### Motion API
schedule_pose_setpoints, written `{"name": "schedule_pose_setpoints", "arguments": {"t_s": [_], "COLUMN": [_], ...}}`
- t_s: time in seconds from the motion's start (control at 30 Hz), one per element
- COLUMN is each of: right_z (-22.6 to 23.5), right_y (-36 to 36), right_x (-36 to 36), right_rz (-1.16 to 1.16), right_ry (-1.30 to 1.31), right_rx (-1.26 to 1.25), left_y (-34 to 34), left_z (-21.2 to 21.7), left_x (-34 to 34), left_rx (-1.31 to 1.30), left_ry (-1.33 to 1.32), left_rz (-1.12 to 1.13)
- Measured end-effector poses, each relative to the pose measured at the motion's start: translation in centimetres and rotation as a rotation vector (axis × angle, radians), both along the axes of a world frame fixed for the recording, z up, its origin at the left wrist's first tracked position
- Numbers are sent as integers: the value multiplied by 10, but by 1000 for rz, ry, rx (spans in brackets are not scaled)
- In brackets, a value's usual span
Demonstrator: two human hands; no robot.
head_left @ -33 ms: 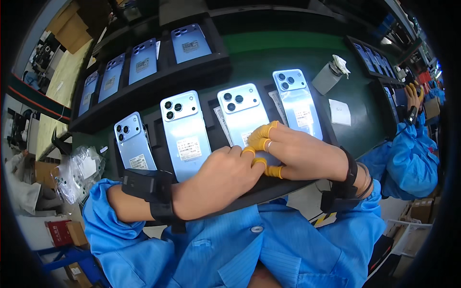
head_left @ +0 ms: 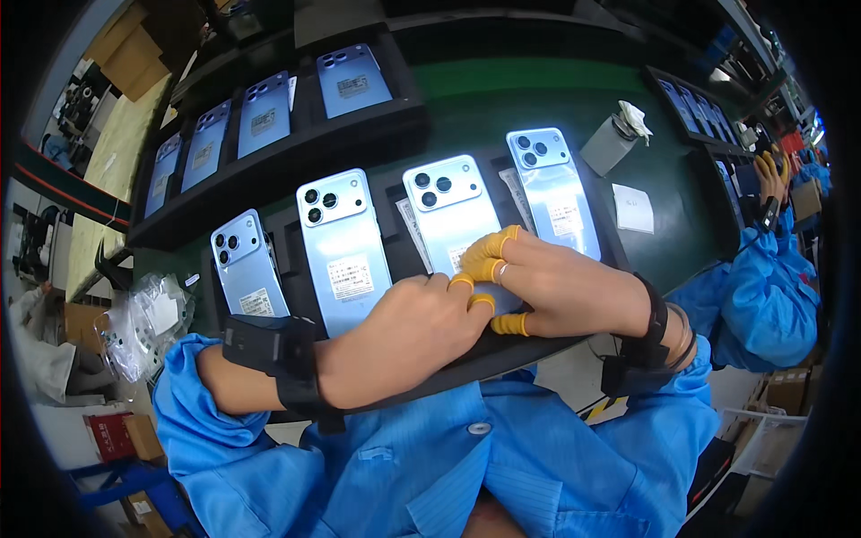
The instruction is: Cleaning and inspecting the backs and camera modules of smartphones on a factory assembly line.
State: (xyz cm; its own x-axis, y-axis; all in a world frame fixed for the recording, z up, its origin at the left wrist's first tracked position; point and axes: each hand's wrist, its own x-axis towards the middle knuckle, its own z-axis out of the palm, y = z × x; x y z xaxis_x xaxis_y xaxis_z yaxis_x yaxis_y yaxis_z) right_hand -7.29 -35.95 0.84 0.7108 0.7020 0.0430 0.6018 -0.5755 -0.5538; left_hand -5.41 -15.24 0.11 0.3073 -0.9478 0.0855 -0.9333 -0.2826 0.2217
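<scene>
Phone [head_left: 451, 220], 2 hands [head_left: 567, 289] still over it, view barely shifted

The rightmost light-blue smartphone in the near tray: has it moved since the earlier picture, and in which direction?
No. The smartphone shows no visible shift in any direction against the white paper on the green tabletop.

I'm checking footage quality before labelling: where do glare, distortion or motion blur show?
In the head view, whitish glare washes the back of the pale-blue rectangular phone at the near row's right end; in the head view, the clear crumpled plastic bag glints; there too, edges curve toward a dark round border; the head view shows no obvious motion blur on left hand or right hand.
</scene>
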Motion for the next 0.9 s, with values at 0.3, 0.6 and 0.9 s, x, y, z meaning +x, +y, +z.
{"name": "schedule_pose_setpoints", "arguments": {"t_s": [0.3, 0.6, 0.9], "right_z": [-9, 25, -19], "right_y": [3, -46, -72], "right_x": [6, 43, -6], "right_rz": [-60, -664, -538], "right_ry": [-71, -311, -406], "right_rx": [28, 800, 81], "left_y": [4, -5, -68], "left_z": [38, 36, -11], "left_x": [21, 1, 36], "left_rx": [6, 211, -315], "left_ry": [-8, 148, 42], "left_rz": [-44, -33, -124]}}
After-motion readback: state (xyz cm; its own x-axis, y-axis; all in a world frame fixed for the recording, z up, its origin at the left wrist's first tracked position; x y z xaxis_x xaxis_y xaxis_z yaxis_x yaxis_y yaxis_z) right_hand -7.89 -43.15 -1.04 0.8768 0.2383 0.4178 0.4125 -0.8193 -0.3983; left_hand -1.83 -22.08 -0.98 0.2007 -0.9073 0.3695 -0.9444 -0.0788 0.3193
